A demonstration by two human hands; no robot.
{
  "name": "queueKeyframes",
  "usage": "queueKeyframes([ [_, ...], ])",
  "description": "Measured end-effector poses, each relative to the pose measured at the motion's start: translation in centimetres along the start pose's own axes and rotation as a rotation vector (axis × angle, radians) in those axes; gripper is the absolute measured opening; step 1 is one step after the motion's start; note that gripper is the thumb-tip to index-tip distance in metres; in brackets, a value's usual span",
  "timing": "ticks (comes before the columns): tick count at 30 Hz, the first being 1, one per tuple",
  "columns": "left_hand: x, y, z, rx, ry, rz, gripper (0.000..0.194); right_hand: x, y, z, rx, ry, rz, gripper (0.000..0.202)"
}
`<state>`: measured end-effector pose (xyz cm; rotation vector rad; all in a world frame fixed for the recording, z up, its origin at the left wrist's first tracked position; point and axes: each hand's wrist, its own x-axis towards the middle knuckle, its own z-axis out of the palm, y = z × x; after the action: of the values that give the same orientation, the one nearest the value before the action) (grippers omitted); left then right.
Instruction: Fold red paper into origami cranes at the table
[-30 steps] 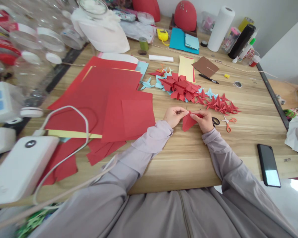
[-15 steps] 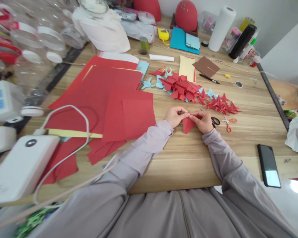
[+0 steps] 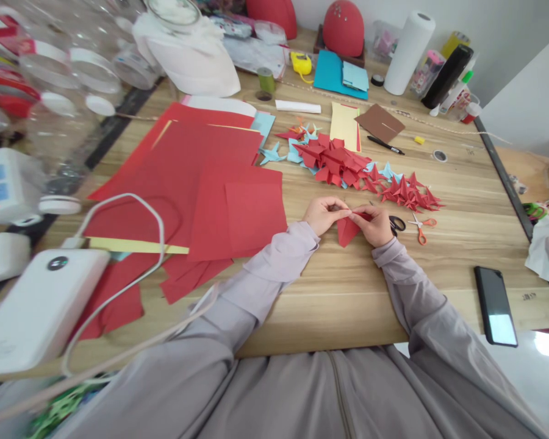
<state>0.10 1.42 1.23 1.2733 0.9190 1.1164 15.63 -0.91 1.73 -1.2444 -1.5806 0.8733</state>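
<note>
A small piece of folded red paper [image 3: 346, 232] is pinched between my two hands, its pointed end hanging downward. My left hand [image 3: 324, 214] closes thumb and fingers on the paper's top edge. From the other side my right hand [image 3: 374, 224] grips it, covering part of the sheet. The fingertips of both hands meet at the top fold. Just beyond them lies a pile of folded red paper pieces [image 3: 336, 160] mixed with light blue ones. Black-handled scissors [image 3: 397, 225] lie beside my right hand, partly hidden, and orange-handled scissors [image 3: 423, 230] are farther right.
Large red sheets [image 3: 178, 177] spread over the table's left side. A white power bank [image 3: 46, 311] with a looping cable lies near left. A phone [image 3: 495, 305] sits at the right front edge. Farther back are a tape measure [image 3: 301, 63] and a paper roll [image 3: 410, 53].
Almost nothing differs. The fingertips and the folded red paper have shifted very slightly to the right.
</note>
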Motion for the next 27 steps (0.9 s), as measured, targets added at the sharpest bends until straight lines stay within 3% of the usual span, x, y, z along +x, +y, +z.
queueKeyframes([
  [4, 0.1, -0.04, -0.09, -0.049, -0.003, 0.044, 0.024, 0.09, -0.02, 0.07, 0.005, -0.007, 0.003, 0.02],
  [11, 0.24, 0.03, -0.06, -0.084, 0.002, -0.019, 0.032, 0.0, -0.09, 0.32, 0.022, 0.001, 0.032, 0.019],
  [27, 0.08, -0.17, -0.05, 0.079, 0.048, -0.019, 0.037, -0.14, -0.16, 0.13, -0.012, -0.083, 0.077, 0.025],
])
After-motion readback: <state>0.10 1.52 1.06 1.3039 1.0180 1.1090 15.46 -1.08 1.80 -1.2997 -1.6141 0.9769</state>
